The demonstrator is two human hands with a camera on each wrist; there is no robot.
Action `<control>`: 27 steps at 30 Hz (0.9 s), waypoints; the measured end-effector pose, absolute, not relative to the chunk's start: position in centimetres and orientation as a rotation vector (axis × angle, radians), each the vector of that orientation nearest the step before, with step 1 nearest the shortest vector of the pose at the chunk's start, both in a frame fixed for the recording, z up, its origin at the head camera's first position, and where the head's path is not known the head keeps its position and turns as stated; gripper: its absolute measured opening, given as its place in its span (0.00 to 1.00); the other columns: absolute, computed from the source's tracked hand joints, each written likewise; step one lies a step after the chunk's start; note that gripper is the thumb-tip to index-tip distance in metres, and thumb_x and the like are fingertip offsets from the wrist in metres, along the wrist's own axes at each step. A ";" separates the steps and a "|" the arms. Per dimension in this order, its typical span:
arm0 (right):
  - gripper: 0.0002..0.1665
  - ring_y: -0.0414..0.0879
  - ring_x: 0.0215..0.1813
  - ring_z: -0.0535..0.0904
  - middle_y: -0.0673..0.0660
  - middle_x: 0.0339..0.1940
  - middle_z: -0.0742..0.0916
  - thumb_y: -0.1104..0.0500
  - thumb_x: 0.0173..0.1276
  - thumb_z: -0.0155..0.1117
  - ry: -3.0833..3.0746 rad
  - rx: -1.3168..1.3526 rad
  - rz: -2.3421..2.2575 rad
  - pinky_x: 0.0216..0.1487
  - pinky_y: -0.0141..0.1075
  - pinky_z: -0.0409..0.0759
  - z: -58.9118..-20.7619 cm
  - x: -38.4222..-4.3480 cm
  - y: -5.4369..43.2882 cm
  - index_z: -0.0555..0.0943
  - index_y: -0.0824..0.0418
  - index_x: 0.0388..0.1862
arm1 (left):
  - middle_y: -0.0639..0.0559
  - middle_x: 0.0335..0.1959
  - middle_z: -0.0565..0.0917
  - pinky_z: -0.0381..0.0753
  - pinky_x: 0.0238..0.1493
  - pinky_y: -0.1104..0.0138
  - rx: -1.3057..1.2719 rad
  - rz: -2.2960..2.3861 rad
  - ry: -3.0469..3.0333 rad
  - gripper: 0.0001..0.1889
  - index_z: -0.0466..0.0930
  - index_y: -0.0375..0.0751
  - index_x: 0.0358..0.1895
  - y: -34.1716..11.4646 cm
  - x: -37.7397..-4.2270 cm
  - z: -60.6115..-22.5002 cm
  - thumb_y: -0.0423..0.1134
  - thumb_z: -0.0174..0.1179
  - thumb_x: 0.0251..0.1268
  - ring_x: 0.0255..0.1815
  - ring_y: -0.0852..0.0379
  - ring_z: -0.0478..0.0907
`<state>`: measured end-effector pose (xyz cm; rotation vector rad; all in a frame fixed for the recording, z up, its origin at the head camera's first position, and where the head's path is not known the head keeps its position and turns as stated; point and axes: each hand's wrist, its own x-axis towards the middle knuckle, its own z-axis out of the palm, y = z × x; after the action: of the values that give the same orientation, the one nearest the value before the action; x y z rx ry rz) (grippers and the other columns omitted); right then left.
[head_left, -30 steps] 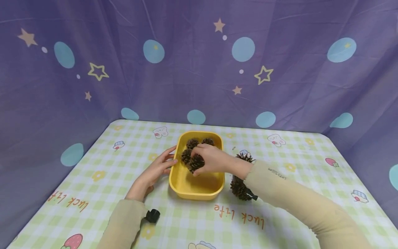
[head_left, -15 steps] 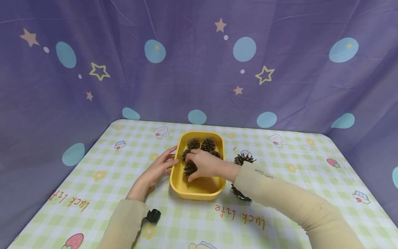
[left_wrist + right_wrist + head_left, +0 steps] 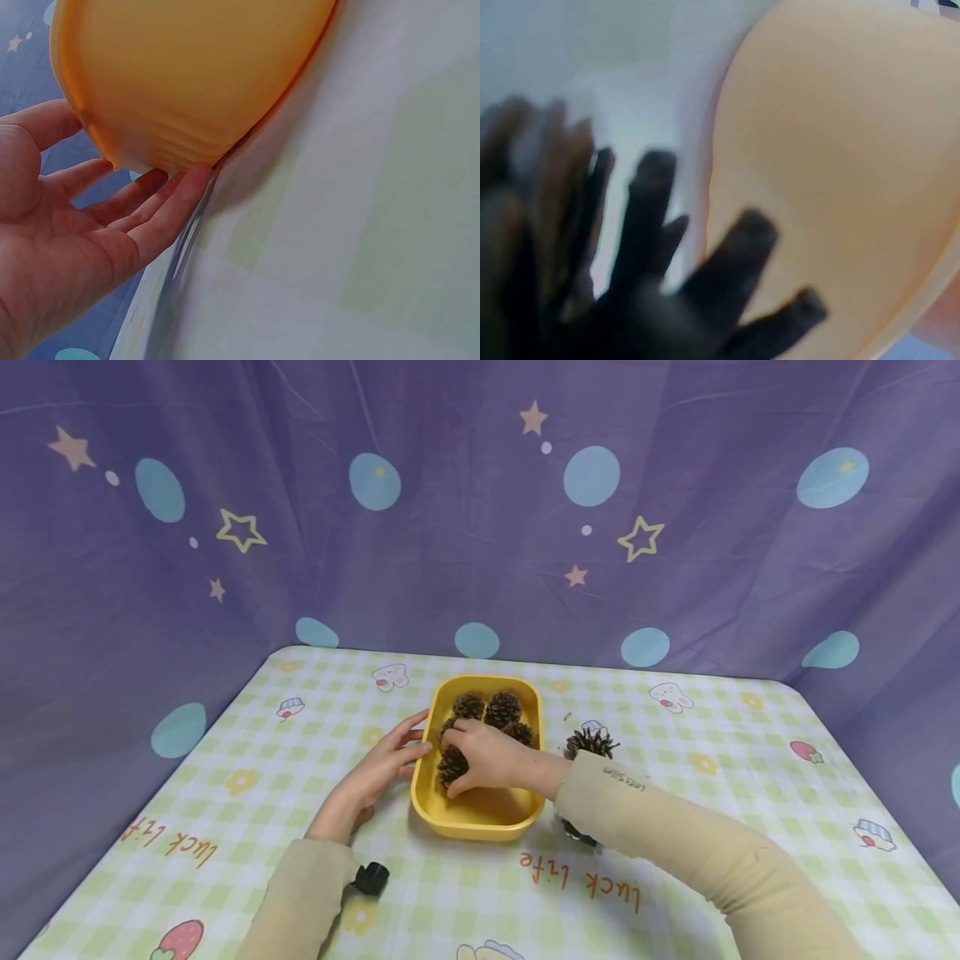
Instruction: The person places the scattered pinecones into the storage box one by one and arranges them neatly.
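A yellow plastic box (image 3: 480, 833) stands on the table with several brown pine cones in it, among them one pine cone (image 3: 503, 708) at its far end. My right hand (image 3: 487, 756) reaches over the box's right rim and holds a pine cone (image 3: 452, 767) by the left inner wall. My left hand (image 3: 378, 772) rests its fairly straight fingers against the outside of the left wall. In the left wrist view, the left fingers (image 3: 154, 225) touch the ribbed lower part of the box. Blurred dark pine cone scales (image 3: 727, 262) fill the near part of the right wrist view.
More pine cones lie right of the box; one pine cone (image 3: 591, 743) shows past the right sleeve, which partly covers the others. A checked cloth (image 3: 420, 910) covers the table. A purple curtain (image 3: 480, 577) hangs behind it.
My right hand has moved left and slightly nearer within the box, bringing its pine cone to the left wall. More cones behind it now show. The left hand has stayed against the box.
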<state>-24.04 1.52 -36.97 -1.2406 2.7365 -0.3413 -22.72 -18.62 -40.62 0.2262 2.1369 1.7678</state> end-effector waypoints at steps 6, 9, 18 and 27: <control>0.33 0.40 0.44 0.73 0.49 0.44 0.75 0.40 0.47 0.71 2.759 -1.211 -0.418 0.48 0.32 0.75 -37.2 -24.1 1.4 0.74 0.54 0.48 | 0.42 0.67 0.58 0.73 0.55 0.54 0.217 1.758 2.132 0.31 0.46 0.60 0.71 -18.4 -22.3 -39.9 0.44 0.48 0.69 0.62 0.43 0.65; 0.32 0.40 0.44 0.73 0.50 0.45 0.75 0.40 0.48 0.71 2.761 -1.206 -0.453 0.47 0.32 0.76 -37.1 -24.1 1.5 0.74 0.55 0.48 | 0.40 0.67 0.58 0.72 0.55 0.53 0.222 1.752 2.132 0.31 0.45 0.56 0.72 -18.2 -21.8 -39.0 0.42 0.47 0.70 0.62 0.41 0.65; 0.31 0.41 0.43 0.74 0.51 0.47 0.76 0.42 0.52 0.68 2.750 -1.189 -0.482 0.45 0.32 0.76 -35.9 -24.2 2.2 0.74 0.57 0.50 | 0.39 0.67 0.58 0.74 0.54 0.55 0.222 1.738 2.142 0.31 0.44 0.53 0.72 -18.0 -21.1 -37.8 0.40 0.46 0.70 0.61 0.41 0.66; 0.27 0.45 0.43 0.76 0.53 0.43 0.79 0.45 0.56 0.66 2.778 -1.160 -0.485 0.43 0.36 0.76 -34.2 -24.5 4.7 0.76 0.59 0.49 | 0.41 0.66 0.59 0.75 0.53 0.54 0.218 1.769 2.140 0.31 0.46 0.58 0.72 -18.4 -22.4 -40.0 0.43 0.48 0.69 0.60 0.42 0.67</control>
<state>-24.50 4.65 -34.17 -1.1596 2.7780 -0.4855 -22.39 -18.44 -40.03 0.2181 2.1404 1.7690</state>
